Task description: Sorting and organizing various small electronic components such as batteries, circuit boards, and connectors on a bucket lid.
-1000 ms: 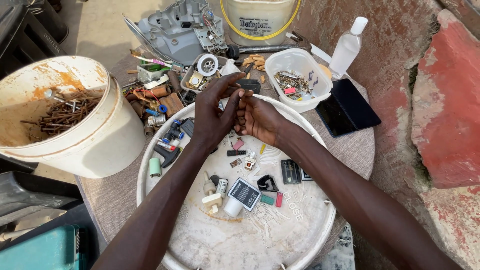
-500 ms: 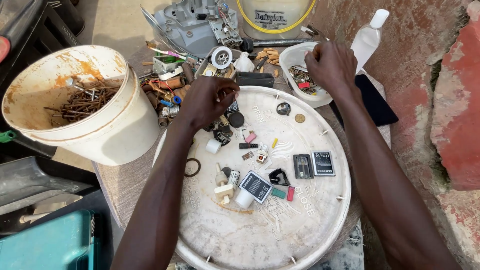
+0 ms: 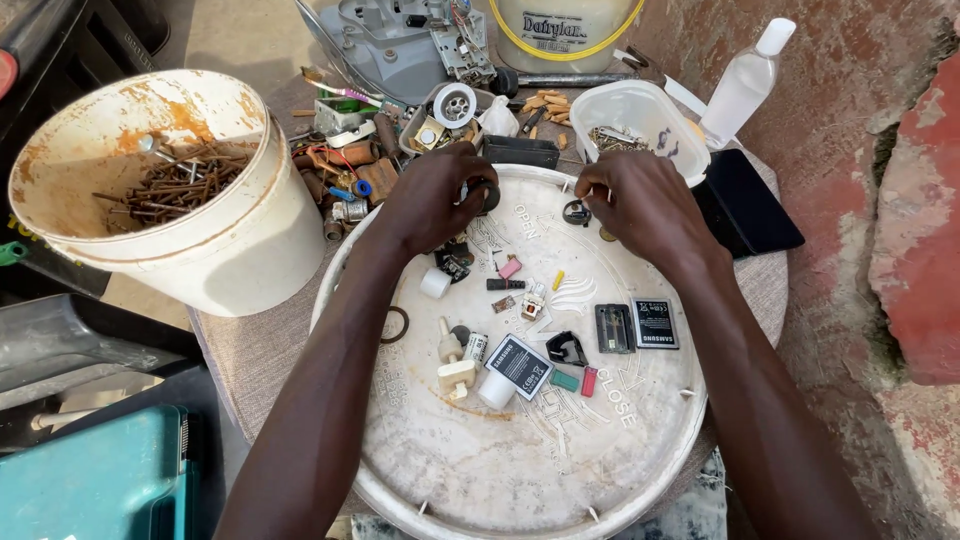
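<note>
White round lid (image 3: 520,470) holds scattered parts; left hand (image 3: 435,195) grips black ring (image 3: 487,195).

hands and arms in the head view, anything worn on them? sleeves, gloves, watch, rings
Nothing worn that shows. The left hand and right hand are bare, with no gloves, and no rings visible. Both forearms are bare from wrist to the picture's lower edge: no sleeves, watch, bracelet or markings in view.
</note>
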